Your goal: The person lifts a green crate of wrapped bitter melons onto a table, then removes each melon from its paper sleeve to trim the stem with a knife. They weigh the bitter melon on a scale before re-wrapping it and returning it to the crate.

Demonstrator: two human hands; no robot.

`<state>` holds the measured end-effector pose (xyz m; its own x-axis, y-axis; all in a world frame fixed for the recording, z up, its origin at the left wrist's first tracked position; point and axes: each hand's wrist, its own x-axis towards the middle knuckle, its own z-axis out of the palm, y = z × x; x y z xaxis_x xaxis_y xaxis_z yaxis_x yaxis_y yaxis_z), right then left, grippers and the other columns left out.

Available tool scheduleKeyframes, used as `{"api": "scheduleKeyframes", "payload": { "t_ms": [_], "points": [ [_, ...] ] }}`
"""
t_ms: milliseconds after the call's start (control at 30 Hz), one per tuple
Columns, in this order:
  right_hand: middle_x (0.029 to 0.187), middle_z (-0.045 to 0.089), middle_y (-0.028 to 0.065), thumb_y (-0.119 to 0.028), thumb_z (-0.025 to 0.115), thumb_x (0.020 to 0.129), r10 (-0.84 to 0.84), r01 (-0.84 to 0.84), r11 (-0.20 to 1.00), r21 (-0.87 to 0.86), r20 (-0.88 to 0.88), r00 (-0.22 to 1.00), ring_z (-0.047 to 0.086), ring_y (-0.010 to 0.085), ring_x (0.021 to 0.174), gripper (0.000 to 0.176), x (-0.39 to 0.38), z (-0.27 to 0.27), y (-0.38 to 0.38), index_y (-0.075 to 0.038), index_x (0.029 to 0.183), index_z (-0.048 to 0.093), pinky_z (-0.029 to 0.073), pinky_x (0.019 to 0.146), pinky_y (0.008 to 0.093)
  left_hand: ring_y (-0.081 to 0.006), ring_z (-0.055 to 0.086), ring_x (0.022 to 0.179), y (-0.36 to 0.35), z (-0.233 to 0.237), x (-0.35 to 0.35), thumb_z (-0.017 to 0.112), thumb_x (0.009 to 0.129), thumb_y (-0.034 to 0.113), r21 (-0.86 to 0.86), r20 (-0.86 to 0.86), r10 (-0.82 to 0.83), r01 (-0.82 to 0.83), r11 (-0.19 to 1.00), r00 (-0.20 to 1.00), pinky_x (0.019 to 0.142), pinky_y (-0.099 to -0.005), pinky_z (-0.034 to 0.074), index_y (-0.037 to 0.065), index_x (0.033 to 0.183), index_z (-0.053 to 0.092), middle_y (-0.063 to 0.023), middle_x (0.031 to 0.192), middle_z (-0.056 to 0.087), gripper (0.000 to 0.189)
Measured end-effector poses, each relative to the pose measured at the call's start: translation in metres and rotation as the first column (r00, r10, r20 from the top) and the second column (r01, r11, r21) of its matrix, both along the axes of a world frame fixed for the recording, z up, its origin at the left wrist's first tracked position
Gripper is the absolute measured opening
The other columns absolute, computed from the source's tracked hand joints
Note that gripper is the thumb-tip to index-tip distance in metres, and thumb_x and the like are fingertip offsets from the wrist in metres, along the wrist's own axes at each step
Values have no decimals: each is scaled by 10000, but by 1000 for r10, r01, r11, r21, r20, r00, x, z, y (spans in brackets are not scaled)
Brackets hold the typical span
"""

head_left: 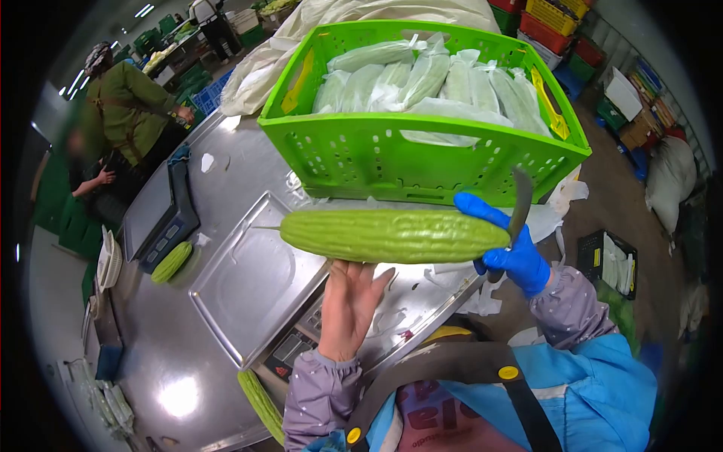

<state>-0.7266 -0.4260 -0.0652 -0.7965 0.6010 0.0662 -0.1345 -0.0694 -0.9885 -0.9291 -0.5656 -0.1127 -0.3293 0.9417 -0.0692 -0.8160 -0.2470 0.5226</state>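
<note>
A pale green, ridged bitter melon (392,235) lies level in front of me, with a thin stem at its left end. My left hand (350,305) is bare and supports it from below, with the fingertips hidden behind it. In a blue glove, my right hand (527,264) grips a knife (521,197) whose curved blade points up beside the melon's right end. The gloved fingers also touch that end. Under the melon is a metal tray (248,282) on a weighing scale (290,350).
Behind the melon stands a green crate (422,158) filled with several bagged gourds. Another scale (162,211) and a small bitter melon (172,262) are at left on the metal table (162,339). One more melon (260,407) lies near my left sleeve. A person (124,113) stands at far left.
</note>
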Motion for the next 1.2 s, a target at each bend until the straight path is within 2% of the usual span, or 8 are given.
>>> {"api": "scheduleKeyframes", "payload": {
  "t_ms": [133,367,433,767,833,933,1067,1200],
  "points": [
    [1337,360,80,-11,667,710,185,-197,935,294,68,980,329,194,1233,650,-3,-9,0,-45,1286,368,271,1012,319,-242,359,1187,2,-10,-8,403,895,343,66,143,-11,2,998,990,995,-433,302,59,1233,364,-89,1272,386,443],
    [1310,391,95,10,660,698,79,-78,996,34,-11,997,376,176,1192,641,-3,-10,-8,-24,1274,380,323,981,311,-236,351,1187,-2,-14,-8,445,868,361,60,159,40,-50,997,986,1014,-432,272,64,1229,372,-80,1270,385,473],
    [1288,412,103,17,661,675,69,-73,997,12,182,981,415,177,1152,635,-1,-9,-6,-10,1255,403,333,975,315,-232,344,1187,-4,-17,-7,460,855,381,74,180,25,-39,996,983,1018,-433,265,71,1231,370,-77,1272,378,496],
    [1001,621,21,-73,619,762,132,-141,990,-18,492,860,512,33,624,276,-2,-14,-4,-49,1036,601,430,535,198,-260,466,1060,-17,-18,-5,604,811,187,-123,86,106,-95,988,991,932,-413,374,16,1193,372,-114,1137,476,479],
    [998,623,58,-96,606,782,-70,-115,863,493,343,937,559,95,619,283,-9,-31,11,-77,1063,584,447,534,236,-206,481,1025,-16,-17,-2,618,778,102,-287,-372,-38,-76,955,928,892,-350,397,19,1207,354,-97,1104,483,510],
    [926,624,84,-85,556,802,-124,-74,589,805,181,976,599,159,674,301,-33,-3,17,-87,1102,556,476,582,279,-189,512,974,-11,-6,8,705,684,131,-306,-636,-142,-79,949,759,855,-307,406,2,1198,392,-98,1066,518,615],
    [905,613,151,-13,540,746,-295,-292,317,902,386,874,626,228,742,434,-48,18,21,-123,1163,500,486,632,309,-206,506,994,-11,-7,15,745,614,202,-312,-866,-224,-133,941,447,872,-306,383,-20,1176,428,-125,1068,515,683],
    [898,613,154,-88,544,769,-343,-148,649,746,461,819,611,250,708,290,-12,-66,74,-56,1057,563,481,602,312,-251,505,998,-29,7,-1,746,577,252,-296,-930,-232,-209,932,284,875,-331,377,-24,1152,458,-154,1052,510,700]
  ]
}}
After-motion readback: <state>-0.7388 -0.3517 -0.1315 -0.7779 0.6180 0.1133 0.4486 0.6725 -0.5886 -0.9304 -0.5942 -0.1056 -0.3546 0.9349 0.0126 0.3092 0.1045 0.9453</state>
